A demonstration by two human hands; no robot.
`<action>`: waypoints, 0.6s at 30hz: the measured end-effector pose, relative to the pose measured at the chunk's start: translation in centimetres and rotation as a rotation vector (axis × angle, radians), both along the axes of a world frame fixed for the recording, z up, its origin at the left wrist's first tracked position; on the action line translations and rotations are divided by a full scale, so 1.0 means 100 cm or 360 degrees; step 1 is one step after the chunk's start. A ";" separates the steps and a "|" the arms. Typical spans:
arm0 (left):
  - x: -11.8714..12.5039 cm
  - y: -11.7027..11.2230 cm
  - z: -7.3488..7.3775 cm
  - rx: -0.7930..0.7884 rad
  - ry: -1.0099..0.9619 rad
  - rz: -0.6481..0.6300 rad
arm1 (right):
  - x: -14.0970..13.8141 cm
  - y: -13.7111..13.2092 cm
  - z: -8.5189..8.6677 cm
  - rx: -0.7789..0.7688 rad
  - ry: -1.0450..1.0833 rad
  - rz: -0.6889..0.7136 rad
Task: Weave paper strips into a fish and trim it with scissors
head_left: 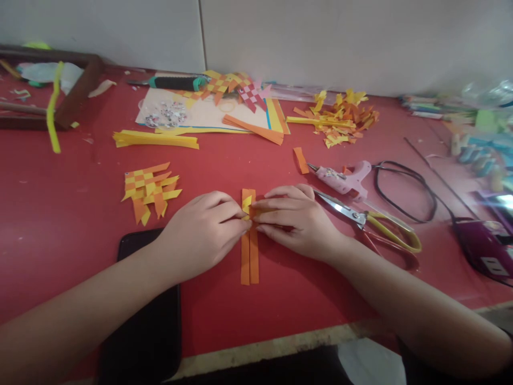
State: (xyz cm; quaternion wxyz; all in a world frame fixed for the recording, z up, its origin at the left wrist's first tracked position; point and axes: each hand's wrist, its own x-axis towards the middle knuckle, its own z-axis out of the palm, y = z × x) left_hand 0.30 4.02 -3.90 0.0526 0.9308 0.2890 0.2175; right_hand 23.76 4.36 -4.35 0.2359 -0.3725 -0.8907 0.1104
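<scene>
Two orange paper strips (245,262) lie side by side and upright in the view, between my hands. A yellow paper strip (247,201) is folded across them near their upper end. My left hand (208,230) pinches the yellow strip at the left edge, its fingertips against the orange paper. From the right, my right hand (296,216) has its fingers closed on the strips; the far end of the yellow one is partly hidden under them. A woven orange and yellow paper fish (148,187) lies to the left, apart from both hands.
Scissors (355,215) and a pink glue gun (347,179) lie right of my right hand. A black phone (144,331) is under my left forearm. Behind are yellow strips (156,140), orange strips (256,130), paper scraps (340,120), a cutter (176,82) and a wooden tray (86,88).
</scene>
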 end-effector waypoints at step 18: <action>-0.001 -0.001 -0.005 -0.0052 -0.0086 -0.0010 | 0.065 0.027 0.044 0.0205 -0.0091 -0.0684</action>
